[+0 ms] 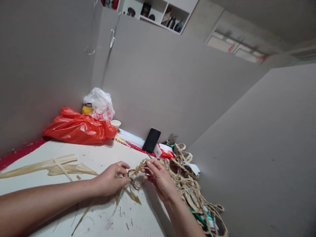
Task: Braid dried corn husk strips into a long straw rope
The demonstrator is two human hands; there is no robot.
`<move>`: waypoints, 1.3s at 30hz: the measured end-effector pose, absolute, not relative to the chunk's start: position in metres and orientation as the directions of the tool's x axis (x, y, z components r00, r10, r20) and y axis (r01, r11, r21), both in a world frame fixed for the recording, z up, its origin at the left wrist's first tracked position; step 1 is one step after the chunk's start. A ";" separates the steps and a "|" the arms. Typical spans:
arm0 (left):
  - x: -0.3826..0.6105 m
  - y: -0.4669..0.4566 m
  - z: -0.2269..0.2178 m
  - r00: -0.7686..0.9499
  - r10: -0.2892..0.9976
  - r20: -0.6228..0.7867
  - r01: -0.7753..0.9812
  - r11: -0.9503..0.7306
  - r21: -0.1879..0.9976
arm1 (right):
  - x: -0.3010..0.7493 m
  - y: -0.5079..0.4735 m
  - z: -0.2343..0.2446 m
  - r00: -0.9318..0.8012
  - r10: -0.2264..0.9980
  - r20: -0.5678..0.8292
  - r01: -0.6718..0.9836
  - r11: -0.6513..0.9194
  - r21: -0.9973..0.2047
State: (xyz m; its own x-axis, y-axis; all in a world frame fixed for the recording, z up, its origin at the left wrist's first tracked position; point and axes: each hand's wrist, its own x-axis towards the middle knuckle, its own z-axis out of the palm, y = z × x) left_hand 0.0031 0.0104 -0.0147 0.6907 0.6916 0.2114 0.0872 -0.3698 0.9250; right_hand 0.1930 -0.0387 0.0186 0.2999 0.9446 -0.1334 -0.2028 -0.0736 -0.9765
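Note:
Both my hands work a braided straw rope (pixel 135 171) above a white table (pixel 103 158). My left hand (pixel 112 179) is closed, its fingers pinching the loose leaf ends of the braid, which hang down to the tabletop. My right hand (pixel 159 177) pinches the braid a little to the right, its thumb and fingers closed on the strand. From my right hand the finished rope runs into a tangled pile (pixel 190 187) at the table's right edge.
Flat dried leaf strips (pixel 46 166) lie to the left. At the back stand an orange plastic bag (pixel 76 128), a white plastic bag (pixel 100 103), a yellow jar (pixel 87 108), a paper cup (pixel 115 124) and a black phone (pixel 151 140) leaning on the grey partition wall.

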 end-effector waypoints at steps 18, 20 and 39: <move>0.081 0.077 -0.033 0.457 0.793 -0.403 -0.238 0.546 0.803 | 0.204 0.121 -0.039 0.410 0.912 -0.023 0.542 -0.264 -0.797; 0.079 0.084 -0.035 0.468 0.778 -0.419 -0.226 0.564 0.795 | 0.204 0.126 -0.044 0.417 0.908 -0.039 0.558 -0.290 -0.777; 0.059 0.103 -0.035 0.686 0.509 -0.520 -0.002 0.716 0.698 | 0.208 0.018 -0.016 0.019 0.995 -0.102 0.396 -0.101 -0.913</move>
State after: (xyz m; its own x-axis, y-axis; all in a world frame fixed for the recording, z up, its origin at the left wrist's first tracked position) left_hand 0.0594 0.1030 -0.0351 0.6859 0.5088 -0.5202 -0.0015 0.7159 0.6982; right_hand 0.2081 0.0184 -0.0156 0.0193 0.9946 -0.1020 0.3957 -0.1013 -0.9128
